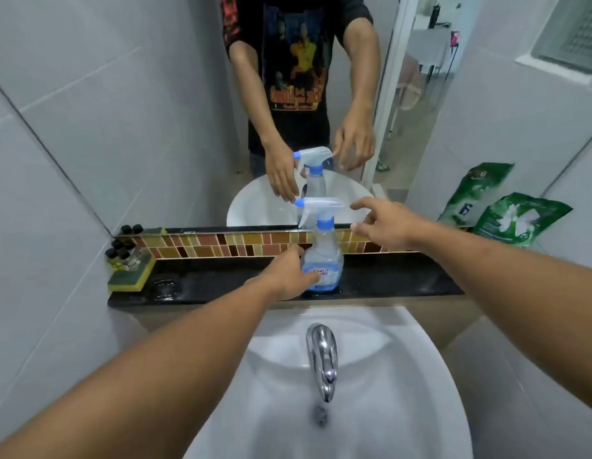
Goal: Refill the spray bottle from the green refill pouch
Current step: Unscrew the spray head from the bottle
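Observation:
A clear spray bottle (322,256) with a blue collar and blue nozzle stands upright on the black ledge (397,283) behind the sink. My left hand (286,276) holds the bottle's lower body from the left, thumb on its label. My right hand (384,226) hovers just right of the trigger head with fingers spread, not touching it. The green refill pouch (516,221) leans against the tiled wall at the ledge's right end. A mirror above the ledge repeats the bottle, pouch and both hands.
A white sink (370,422) with a chrome tap (322,359) lies below the ledge. At the ledge's left end sit a yellow-green sponge (130,276) and several small black-capped vials (122,253). A mosaic tile strip (222,245) runs under the mirror.

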Available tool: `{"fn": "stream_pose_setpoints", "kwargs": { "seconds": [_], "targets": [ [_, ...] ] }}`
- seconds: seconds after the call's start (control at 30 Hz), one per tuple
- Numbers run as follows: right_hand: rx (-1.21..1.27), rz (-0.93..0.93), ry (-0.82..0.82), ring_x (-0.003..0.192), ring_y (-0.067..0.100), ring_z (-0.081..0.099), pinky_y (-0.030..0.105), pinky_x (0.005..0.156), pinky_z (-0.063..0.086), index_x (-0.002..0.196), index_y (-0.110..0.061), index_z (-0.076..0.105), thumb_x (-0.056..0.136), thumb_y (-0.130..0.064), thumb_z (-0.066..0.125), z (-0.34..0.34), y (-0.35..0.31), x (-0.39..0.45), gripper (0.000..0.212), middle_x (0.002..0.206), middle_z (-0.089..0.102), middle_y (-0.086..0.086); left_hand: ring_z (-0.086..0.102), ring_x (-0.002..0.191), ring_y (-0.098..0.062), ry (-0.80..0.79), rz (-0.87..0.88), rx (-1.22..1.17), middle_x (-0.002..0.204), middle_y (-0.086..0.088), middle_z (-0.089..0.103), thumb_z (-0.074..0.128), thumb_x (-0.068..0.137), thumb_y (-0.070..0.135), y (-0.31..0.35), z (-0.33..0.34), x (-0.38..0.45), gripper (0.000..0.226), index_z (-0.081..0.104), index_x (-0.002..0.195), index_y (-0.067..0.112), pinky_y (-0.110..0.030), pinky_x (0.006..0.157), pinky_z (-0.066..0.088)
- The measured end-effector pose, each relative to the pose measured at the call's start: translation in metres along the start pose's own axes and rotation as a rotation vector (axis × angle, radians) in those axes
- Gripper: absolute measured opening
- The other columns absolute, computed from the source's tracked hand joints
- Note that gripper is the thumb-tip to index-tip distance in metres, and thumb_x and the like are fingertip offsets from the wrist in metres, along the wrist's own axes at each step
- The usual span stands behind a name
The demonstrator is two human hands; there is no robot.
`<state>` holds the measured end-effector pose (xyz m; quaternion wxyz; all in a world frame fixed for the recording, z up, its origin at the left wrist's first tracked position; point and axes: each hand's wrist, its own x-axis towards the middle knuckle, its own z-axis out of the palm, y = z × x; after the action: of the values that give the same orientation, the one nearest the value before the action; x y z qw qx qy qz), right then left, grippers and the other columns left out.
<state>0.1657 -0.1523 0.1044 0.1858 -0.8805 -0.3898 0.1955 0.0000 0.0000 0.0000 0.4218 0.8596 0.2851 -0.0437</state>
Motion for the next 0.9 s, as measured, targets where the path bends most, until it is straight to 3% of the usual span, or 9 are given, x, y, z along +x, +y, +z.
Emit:
{"fn": "stream_pose_setpoints", "kwargs": {
  "seconds": [0.1, 0.2, 0.37, 0.5, 0.6, 0.67, 0.8, 0.9],
  "targets": [
    [0.004, -0.037, -0.030, 0.098, 0.019, 0.065, 0.043, 0.094, 0.054, 0.148, -0.031, 0.044, 0.094, -0.031, 0.071, -0.015, -0.011, 0.008, 0.060, 0.110, 0.069, 0.000, 0.058, 0.112, -0.016, 0.138, -0.024, -0.096, 0.138, -0.001, 0.058, 0.080, 0.087, 0.036, 0.009, 0.011, 0.005, 0.068, 0.043, 0.143, 0.024, -0.041, 0.094, 0.054],
    [-0.023, -0.099, -0.099, 0.096, 0.018, 0.065, 0.043, 0.092, 0.054, 0.147, -0.031, 0.044, 0.092, -0.032, 0.074, -0.025, -0.024, 0.014, 0.063, 0.118, 0.065, 0.000, 0.060, 0.121, -0.026, 0.267, -0.038, -0.188, 0.136, -0.003, 0.059, 0.080, 0.085, 0.040, 0.025, 0.023, 0.012, 0.068, 0.046, 0.142, 0.024, -0.053, 0.100, 0.054],
    [-0.161, -0.243, -0.092, 0.084, 0.006, 0.057, 0.029, 0.068, 0.044, 0.140, -0.032, 0.051, 0.094, -0.041, 0.071, -0.022, -0.033, 0.027, 0.051, 0.107, 0.056, -0.005, 0.061, 0.109, -0.023, 0.434, -0.042, -0.379, 0.117, 0.003, 0.062, 0.077, 0.089, 0.041, 0.052, 0.041, 0.024, 0.050, 0.049, 0.128, 0.027, -0.041, 0.090, 0.052],
    [-0.106, -0.284, -0.063, 0.090, 0.015, 0.062, 0.029, 0.069, 0.052, 0.125, -0.031, 0.059, 0.095, -0.028, 0.069, -0.013, -0.035, 0.037, 0.032, 0.110, 0.060, -0.001, 0.058, 0.112, -0.022, 0.447, -0.136, -0.553, 0.115, 0.005, 0.057, 0.077, 0.091, 0.034, 0.060, 0.051, 0.034, 0.042, 0.049, 0.122, 0.029, -0.045, 0.099, 0.052],
    [-0.050, -0.281, -0.053, 0.089, 0.019, 0.064, 0.036, 0.074, 0.060, 0.121, -0.028, 0.061, 0.095, -0.016, 0.068, -0.010, -0.034, 0.039, 0.030, 0.111, 0.061, 0.002, 0.058, 0.112, -0.022, 0.444, -0.148, -0.534, 0.117, 0.004, 0.058, 0.078, 0.091, 0.029, 0.060, 0.052, 0.038, 0.045, 0.050, 0.126, 0.026, -0.042, 0.098, 0.049],
    [-0.050, -0.299, -0.026, 0.092, 0.022, 0.061, 0.032, 0.069, 0.056, 0.119, -0.029, 0.064, 0.093, -0.012, 0.068, -0.009, -0.034, 0.040, 0.031, 0.113, 0.058, 0.003, 0.060, 0.112, -0.024, 0.441, -0.162, -0.516, 0.118, 0.001, 0.062, 0.079, 0.090, 0.026, 0.060, 0.052, 0.040, 0.047, 0.052, 0.128, 0.023, -0.040, 0.096, 0.049],
    [-0.233, -0.295, 0.067, 0.085, 0.018, 0.052, 0.025, 0.058, 0.035, 0.115, -0.040, 0.062, 0.093, -0.021, 0.068, -0.009, -0.038, 0.039, 0.030, 0.105, 0.043, -0.001, 0.060, 0.115, -0.026, 0.422, -0.176, -0.494, 0.124, -0.003, 0.063, 0.080, 0.089, 0.022, 0.059, 0.053, 0.041, 0.051, 0.052, 0.131, 0.020, -0.044, 0.102, 0.051],
    [-0.338, -0.269, 0.019, 0.079, 0.019, 0.061, 0.029, 0.054, 0.045, 0.116, -0.040, 0.058, 0.096, -0.025, 0.063, -0.013, -0.042, 0.037, 0.025, 0.098, 0.059, -0.001, 0.061, 0.115, -0.027, 0.417, -0.182, -0.521, 0.123, -0.004, 0.064, 0.080, 0.088, 0.020, 0.056, 0.056, 0.042, 0.050, 0.053, 0.130, 0.020, -0.042, 0.100, 0.051]
  ]
}}
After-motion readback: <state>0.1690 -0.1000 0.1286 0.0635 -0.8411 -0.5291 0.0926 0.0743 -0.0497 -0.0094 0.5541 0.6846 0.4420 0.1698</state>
